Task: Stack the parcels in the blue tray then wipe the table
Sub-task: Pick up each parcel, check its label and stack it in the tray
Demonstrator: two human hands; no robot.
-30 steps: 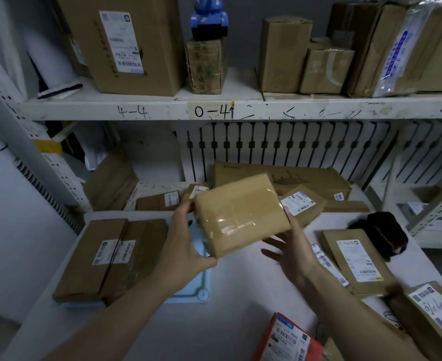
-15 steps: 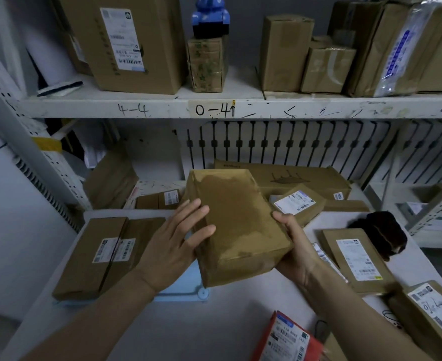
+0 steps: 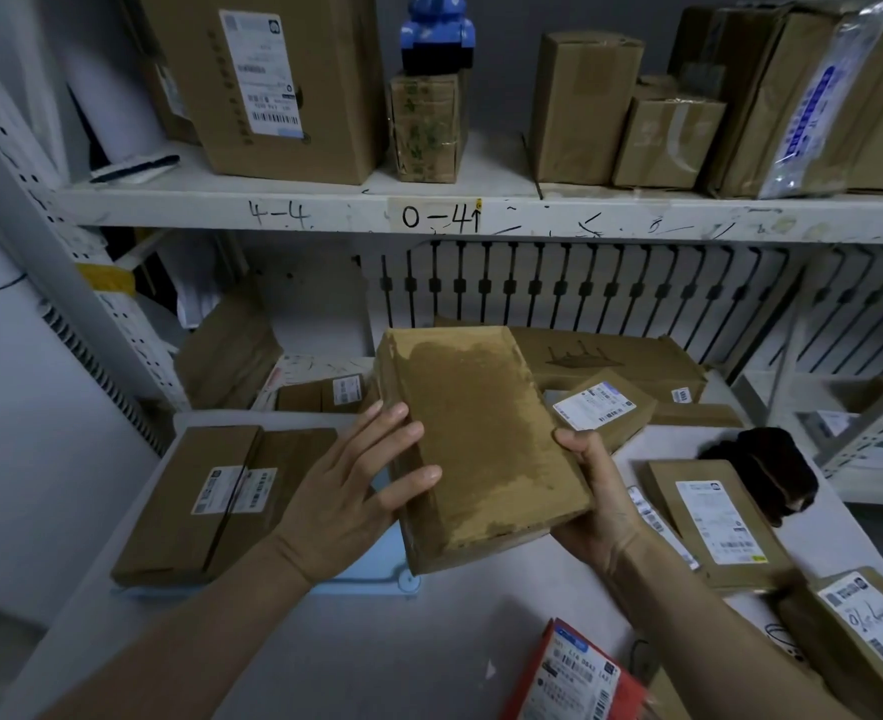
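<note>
A brown taped parcel (image 3: 481, 439) is held above the table, long side running away from me, over the right part of the blue tray (image 3: 377, 579). My right hand (image 3: 595, 506) grips its near right corner from below. My left hand (image 3: 356, 491) lies flat against its left side, fingers spread. Two flat brown parcels (image 3: 221, 501) with white labels lie side by side in the tray's left part. More labelled parcels (image 3: 714, 517) lie on the white table (image 3: 377, 657) at right.
A red-edged parcel (image 3: 579, 678) lies at the table's front edge. A dark cloth (image 3: 772, 475) sits at the right rear. Cardboard boxes (image 3: 610, 366) crowd the table's back, and a shelf (image 3: 481, 215) with more boxes hangs overhead.
The parcel has been turned from a crosswise tilt to lengthwise and lowered slightly towards the tray. My left hand shifted from under it to its left side; my right hand closed on its corner.
</note>
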